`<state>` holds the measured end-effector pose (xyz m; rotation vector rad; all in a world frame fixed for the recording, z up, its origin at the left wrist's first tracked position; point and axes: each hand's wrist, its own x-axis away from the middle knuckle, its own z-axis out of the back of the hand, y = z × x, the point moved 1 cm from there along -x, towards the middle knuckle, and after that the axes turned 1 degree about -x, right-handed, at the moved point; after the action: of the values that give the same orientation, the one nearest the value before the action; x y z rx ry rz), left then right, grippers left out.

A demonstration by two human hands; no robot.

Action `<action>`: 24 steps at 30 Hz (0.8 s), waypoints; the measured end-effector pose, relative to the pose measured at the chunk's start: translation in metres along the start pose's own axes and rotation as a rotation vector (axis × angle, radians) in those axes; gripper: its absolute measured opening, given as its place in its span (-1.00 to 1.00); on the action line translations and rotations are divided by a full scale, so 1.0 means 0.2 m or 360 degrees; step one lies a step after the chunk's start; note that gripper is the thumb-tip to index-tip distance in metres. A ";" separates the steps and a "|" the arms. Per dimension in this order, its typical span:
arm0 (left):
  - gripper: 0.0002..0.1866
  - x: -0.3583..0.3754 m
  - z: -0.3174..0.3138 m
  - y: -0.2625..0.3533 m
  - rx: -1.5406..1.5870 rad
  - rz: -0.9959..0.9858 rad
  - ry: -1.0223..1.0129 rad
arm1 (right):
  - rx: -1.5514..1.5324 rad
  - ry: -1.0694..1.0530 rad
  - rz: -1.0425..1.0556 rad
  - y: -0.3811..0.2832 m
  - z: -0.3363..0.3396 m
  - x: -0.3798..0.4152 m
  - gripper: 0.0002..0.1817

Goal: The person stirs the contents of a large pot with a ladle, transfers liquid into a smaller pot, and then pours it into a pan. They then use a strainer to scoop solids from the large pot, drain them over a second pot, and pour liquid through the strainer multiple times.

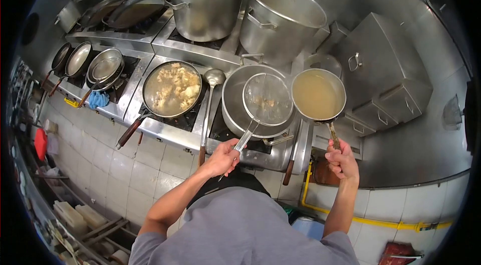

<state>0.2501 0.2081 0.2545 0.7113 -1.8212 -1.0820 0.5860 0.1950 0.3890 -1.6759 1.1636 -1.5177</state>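
My left hand (224,158) is closed round the metal handle of a round mesh strainer (268,98). The strainer lies over a wide steel pot (231,92), with a few small brown bits in its mesh. In my right hand (342,159) is the handle of a saucepan (319,94) holding cloudy tan liquid. The saucepan is level, just right of the strainer and the wide pot. Left of the wide pot, a long ladle (214,77) rests on the stove beside a frying pan (172,89) with pale, chunky food in liquid.
Two tall stockpots (208,12) (285,19) stand at the back, the left one filled with liquid. Smaller pans (105,64) sit on the left burners by a blue cloth (98,99). A yellow pipe (371,221) runs low on the right, below steel cabinets (373,59).
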 end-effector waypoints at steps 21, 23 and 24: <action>-0.67 0.00 -0.02 -0.01 0.0103 -0.0021 -0.0015 | 0.0332 0.0010 -0.0068 0.06 0.01 -0.04 -0.60; -0.67 0.00 -0.02 -0.02 0.0112 -0.0026 -0.0016 | 0.0408 -0.0009 -0.0046 0.06 0.00 -0.05 -0.61; -0.67 0.00 -0.02 -0.03 0.0121 -0.0036 -0.0018 | 0.0406 -0.0010 -0.0048 0.06 0.00 -0.05 -0.61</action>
<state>0.2535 0.2048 0.2504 0.7733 -1.8761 -1.0378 0.5830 0.1987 0.3740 -1.5312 0.9019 -1.6037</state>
